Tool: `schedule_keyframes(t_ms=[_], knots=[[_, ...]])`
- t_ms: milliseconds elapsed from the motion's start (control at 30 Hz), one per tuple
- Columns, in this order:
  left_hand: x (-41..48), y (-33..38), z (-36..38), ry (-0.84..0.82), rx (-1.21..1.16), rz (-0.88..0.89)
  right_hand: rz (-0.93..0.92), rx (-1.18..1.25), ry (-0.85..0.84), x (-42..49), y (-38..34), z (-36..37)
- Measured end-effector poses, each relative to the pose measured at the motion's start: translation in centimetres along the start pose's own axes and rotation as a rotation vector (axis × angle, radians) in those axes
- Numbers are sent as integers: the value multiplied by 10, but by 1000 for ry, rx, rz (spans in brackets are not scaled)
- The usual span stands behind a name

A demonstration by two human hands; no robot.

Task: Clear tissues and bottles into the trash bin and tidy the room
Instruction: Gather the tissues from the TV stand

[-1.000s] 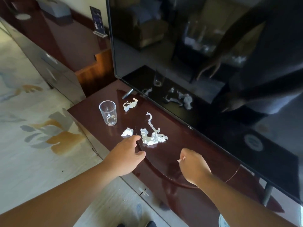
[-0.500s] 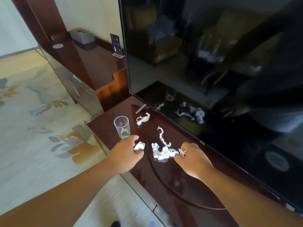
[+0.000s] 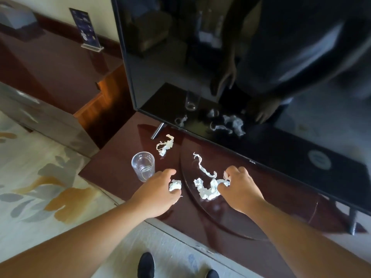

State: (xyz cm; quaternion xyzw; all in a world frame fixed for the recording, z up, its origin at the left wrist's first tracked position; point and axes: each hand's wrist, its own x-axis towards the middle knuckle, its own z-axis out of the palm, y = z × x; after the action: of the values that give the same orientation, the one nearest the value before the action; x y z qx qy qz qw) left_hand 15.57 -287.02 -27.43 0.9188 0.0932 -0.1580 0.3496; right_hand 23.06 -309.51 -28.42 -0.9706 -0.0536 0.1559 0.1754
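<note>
Torn white tissue lies on a glossy dark red TV cabinet. My left hand curls over a small crumpled tissue ball, thumb and fingers around it. My right hand pinches the right end of a long twisted tissue strip and holds a small scrap near the thumb. A third tissue scrap lies farther back, near the TV foot. No bottle and no trash bin are in view.
A clear drinking glass stands just left of my left hand. A large black TV rises right behind the tissues on thin metal feet. A card stand and tissue box sit on the far counter. Patterned carpet lies left.
Both hands have moved forward onto the tissues: the left from beside the small ball to curled over it, the right from hovering near the cabinet edge to pinching the long strip.
</note>
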Motion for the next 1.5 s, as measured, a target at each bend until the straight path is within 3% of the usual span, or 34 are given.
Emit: schedule_keyframes(t_ms=[233, 467, 767, 933, 1133, 1367, 1500], knots=[[11, -16, -6, -94, -7, 62, 126, 16, -4, -12, -2, 25], [11, -26, -3, -117, -17, 70, 35, -90, -90, -3, -9, 45], [10, -30, 2, -111, -19, 62, 81, -33, -96, -4, -4, 51], [9, -30, 9, -113, -11, 46, 116, 71, -27, -9, 2, 34], [11, -33, 16, -125, 19, 21, -9, 145, 141, -16, 10, 8], [18, -29, 23, -100, 55, 49, 25, 178, 215, -23, 16, -13], [25, -36, 30, -61, 198, 73, 53, 169, 221, -30, 17, -13]])
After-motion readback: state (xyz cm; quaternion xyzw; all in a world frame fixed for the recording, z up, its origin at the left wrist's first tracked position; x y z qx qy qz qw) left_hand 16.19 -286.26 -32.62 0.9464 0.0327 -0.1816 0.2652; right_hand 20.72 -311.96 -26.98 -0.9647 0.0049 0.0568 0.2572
